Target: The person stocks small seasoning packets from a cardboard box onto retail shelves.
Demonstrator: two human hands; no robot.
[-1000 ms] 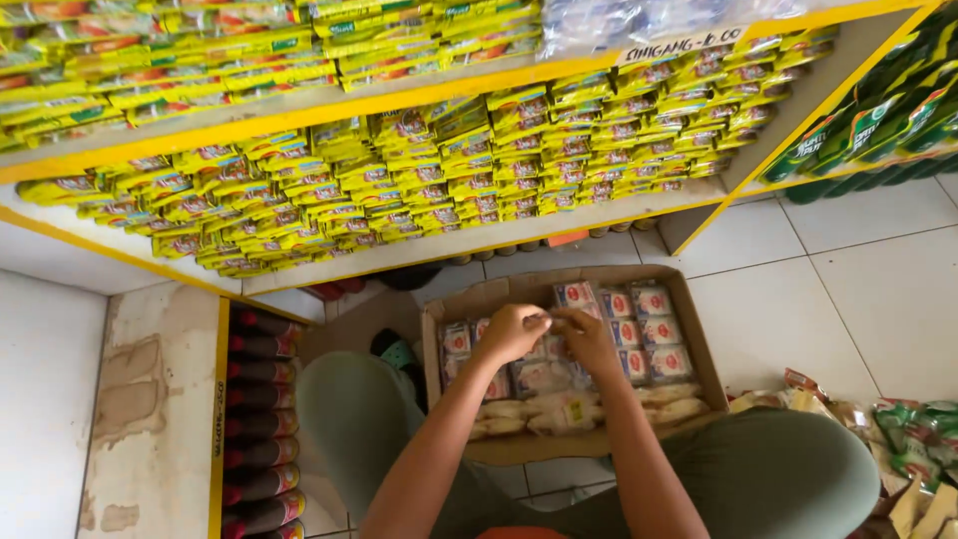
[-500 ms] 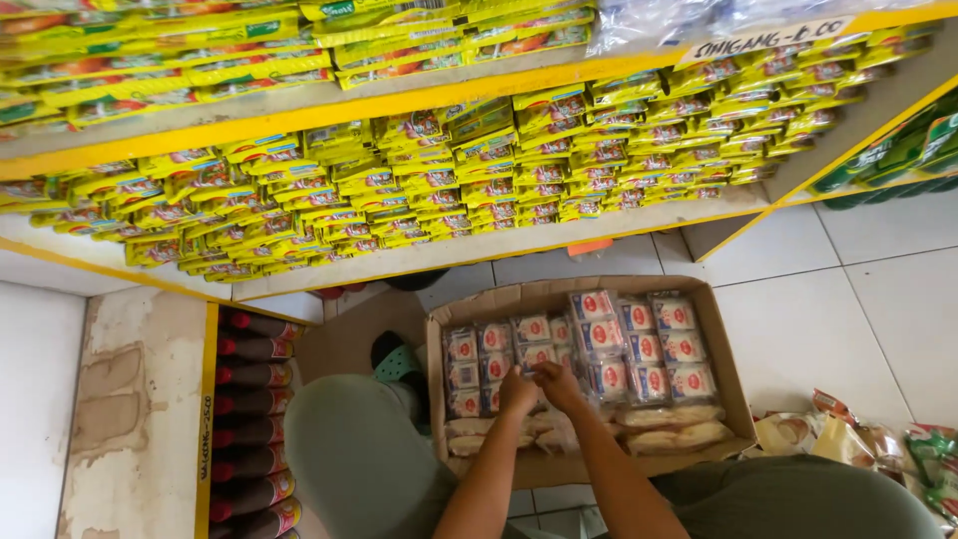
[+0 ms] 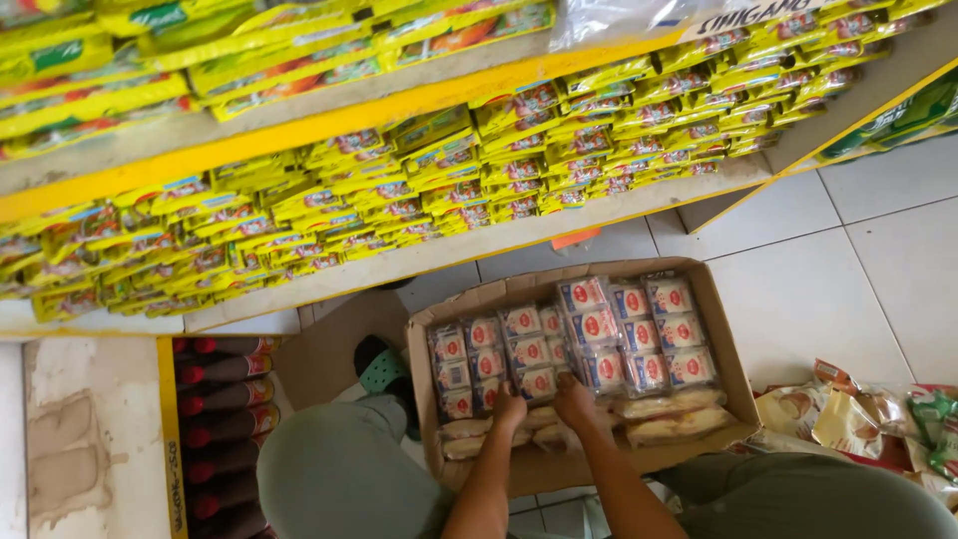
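Both hands in cardboard box (image 3: 720, 344) on the floor below the shelf. Left hand (image 3: 509, 407) and right hand (image 3: 575, 402) curl fingers around clear snack packets (image 3: 544, 419) at near edge. Box nearly full; noodle shelf (image 3: 419, 190) already packed.

packets (image 3: 599, 339) in box (image 3: 720, 329), shelf (image 3: 429, 255) behind

The scene is evenly and brightly lit, with soft shadows cast under the shelf (image 3: 479, 250). Slight glare is seen on the clear wrappers. Mild softness and bending are noticed toward the frame edges.
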